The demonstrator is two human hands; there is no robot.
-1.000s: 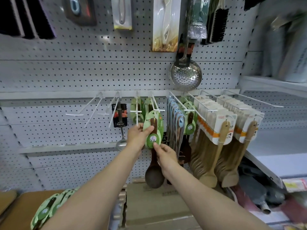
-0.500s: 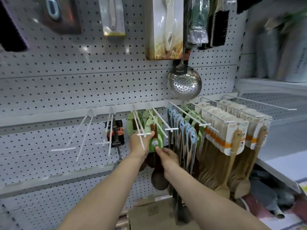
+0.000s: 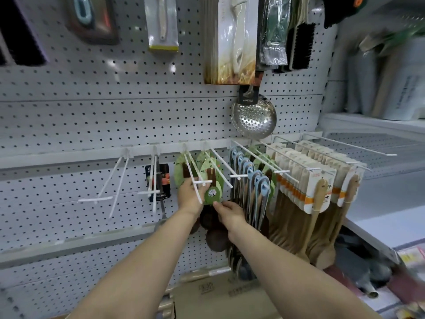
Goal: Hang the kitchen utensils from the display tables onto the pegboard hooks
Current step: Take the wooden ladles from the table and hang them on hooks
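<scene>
Threading looks the step in hand: left hand [image 3: 192, 196] grips the green-carded spoon [image 3: 212, 194] at the tip of a white hook [image 3: 202, 181], right hand [image 3: 230, 215] pinches its card's lower edge; next, probably sliding the card back toward the pegboard [image 3: 115, 111]

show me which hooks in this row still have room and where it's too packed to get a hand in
Free: the bare double hook at far left, beside the hook holding one black-carded utensil, which also has room. Crowded: from the green-carded spoons rightward through the blue-handled utensils and wooden spatulas, packed card to card.
</scene>
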